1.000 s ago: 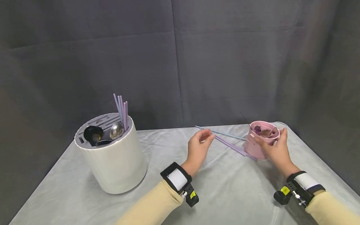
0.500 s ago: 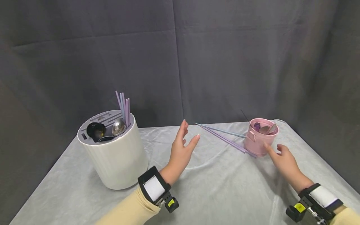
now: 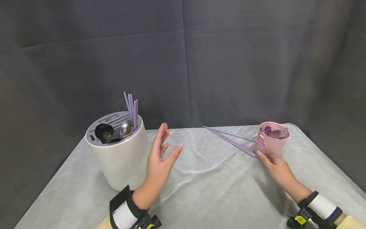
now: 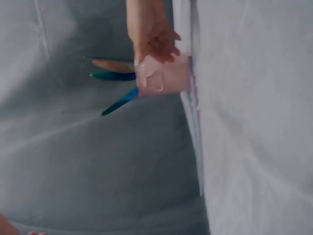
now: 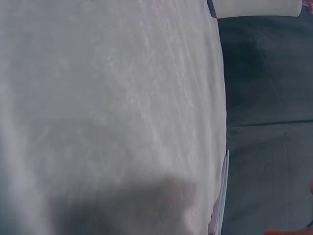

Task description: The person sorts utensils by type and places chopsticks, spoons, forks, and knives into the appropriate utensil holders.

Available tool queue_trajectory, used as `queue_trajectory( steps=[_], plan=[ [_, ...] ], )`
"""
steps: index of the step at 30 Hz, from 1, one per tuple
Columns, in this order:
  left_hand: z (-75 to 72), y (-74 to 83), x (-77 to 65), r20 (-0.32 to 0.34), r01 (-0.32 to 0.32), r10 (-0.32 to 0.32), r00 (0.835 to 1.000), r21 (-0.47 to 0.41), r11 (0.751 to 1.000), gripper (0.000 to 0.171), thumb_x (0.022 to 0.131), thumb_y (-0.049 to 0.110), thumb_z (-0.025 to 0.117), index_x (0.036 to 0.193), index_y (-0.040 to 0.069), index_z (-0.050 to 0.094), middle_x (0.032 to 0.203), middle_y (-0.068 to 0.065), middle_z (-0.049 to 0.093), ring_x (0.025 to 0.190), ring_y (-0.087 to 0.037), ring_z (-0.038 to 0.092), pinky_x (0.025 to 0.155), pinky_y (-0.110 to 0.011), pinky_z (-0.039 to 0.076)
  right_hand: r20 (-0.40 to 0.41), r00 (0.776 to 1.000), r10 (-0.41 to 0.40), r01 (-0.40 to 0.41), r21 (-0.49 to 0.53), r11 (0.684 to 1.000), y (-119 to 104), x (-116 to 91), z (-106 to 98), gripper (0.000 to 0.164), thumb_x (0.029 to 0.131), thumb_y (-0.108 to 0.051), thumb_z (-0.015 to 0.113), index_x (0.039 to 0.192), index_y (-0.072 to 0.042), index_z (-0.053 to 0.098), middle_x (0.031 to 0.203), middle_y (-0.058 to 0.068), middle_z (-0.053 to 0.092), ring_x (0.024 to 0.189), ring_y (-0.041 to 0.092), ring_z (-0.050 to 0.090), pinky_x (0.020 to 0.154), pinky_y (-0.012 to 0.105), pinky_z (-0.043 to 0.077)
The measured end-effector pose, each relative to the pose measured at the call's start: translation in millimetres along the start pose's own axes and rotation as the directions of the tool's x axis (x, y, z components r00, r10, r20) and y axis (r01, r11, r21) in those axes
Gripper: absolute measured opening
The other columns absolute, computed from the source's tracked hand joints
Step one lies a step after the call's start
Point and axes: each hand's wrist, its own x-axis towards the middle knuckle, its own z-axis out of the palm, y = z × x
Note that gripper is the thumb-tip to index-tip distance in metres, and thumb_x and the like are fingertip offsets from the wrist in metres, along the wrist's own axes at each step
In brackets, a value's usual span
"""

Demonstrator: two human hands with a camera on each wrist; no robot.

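Observation:
My left hand (image 3: 156,163) is raised over the table in front of the white holder, thumb apart from its straight fingers, with nothing in it. My right hand (image 3: 279,168) reaches low beside the pink bucket (image 3: 267,144), its thumb extended by the near ends of the purple chopsticks (image 3: 233,142); whether it touches them is unclear. Blue chopsticks (image 3: 231,134) lie with them, running up to the bucket. Inside the bucket are spoons (image 3: 275,134) and a dark purple utensil (image 3: 267,129). The left wrist view shows the right hand (image 4: 149,29) with loosely bent fingers in front of the bucket.
At the left stands a white utensil holder (image 3: 120,165) with a grey slotted top. It contains a black ladle (image 3: 103,131), a metal ladle or spoon (image 3: 126,128) and several upright chopsticks (image 3: 132,108). A grey cloth covers the table (image 3: 223,187); a dark curtain (image 3: 183,63) hangs behind.
My left hand has drawn back leftward from the chopsticks and its fingers have spread. My right hand has left the bucket's rim and come down beside its base. The bucket stays standing.

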Motion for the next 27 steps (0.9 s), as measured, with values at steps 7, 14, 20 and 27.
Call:
queue_trajectory(
  steps=[7, 14, 20, 27],
  plan=[
    [-32.0, 6.9, -9.0, -0.103, -0.314, 0.325, 0.940, 0.108, 0.943, 0.071, 0.090, 0.001, 0.066, 0.147, -0.008, 0.025, 0.148, -0.019, 0.036, 0.135, -0.024, 0.037, 0.105, -0.028, 0.034, 0.002, 0.996, -0.084, 0.084, 0.013, 0.996, -4.9, 11.7, 15.9, 0.045, 0.103, -0.027, 0.048, 0.110, 0.016, 0.060, 0.104, 0.030, 0.063, 0.094, 0.041, 0.060, 0.081, 0.052, 0.048],
    [-70.0, 16.4, -5.9, -0.224, -0.432, 0.560, 0.798, 0.436, 0.790, 0.098, 0.085, 0.049, 0.070, 0.140, -0.018, 0.024, 0.148, -0.024, 0.032, 0.138, -0.029, 0.027, 0.113, -0.040, 0.022, 0.023, 0.990, -0.142, 0.143, -0.024, 0.989, -7.1, 27.8, 25.3, 0.041, 0.102, -0.024, 0.050, 0.110, 0.015, 0.060, 0.100, 0.026, 0.065, 0.091, 0.038, 0.061, 0.078, 0.051, 0.048],
    [-95.5, 8.9, -4.9, -0.314, -0.341, 0.551, 0.773, 0.526, 0.779, 0.127, 0.071, 0.063, 0.076, 0.141, -0.020, 0.011, 0.153, -0.023, 0.023, 0.141, -0.031, 0.021, 0.115, -0.042, 0.012, 0.055, 0.986, -0.154, 0.156, -0.036, 0.987, -6.0, 33.2, 29.8, 0.048, 0.102, -0.026, 0.050, 0.118, 0.019, 0.054, 0.117, 0.037, 0.056, 0.110, 0.051, 0.052, 0.091, 0.060, 0.041],
    [-111.9, -4.2, -8.5, -0.323, -0.127, 0.397, 0.859, 0.617, 0.777, 0.137, 0.067, 0.077, 0.065, 0.146, -0.012, -0.003, 0.160, -0.019, 0.008, 0.146, -0.024, 0.009, 0.116, -0.040, 0.008, 0.073, 0.983, -0.166, 0.169, -0.032, 0.985, -4.4, 41.4, 38.7, 0.051, 0.100, -0.024, 0.055, 0.123, 0.021, 0.049, 0.125, 0.041, 0.047, 0.120, 0.054, 0.042, 0.100, 0.061, 0.032]
  ],
)
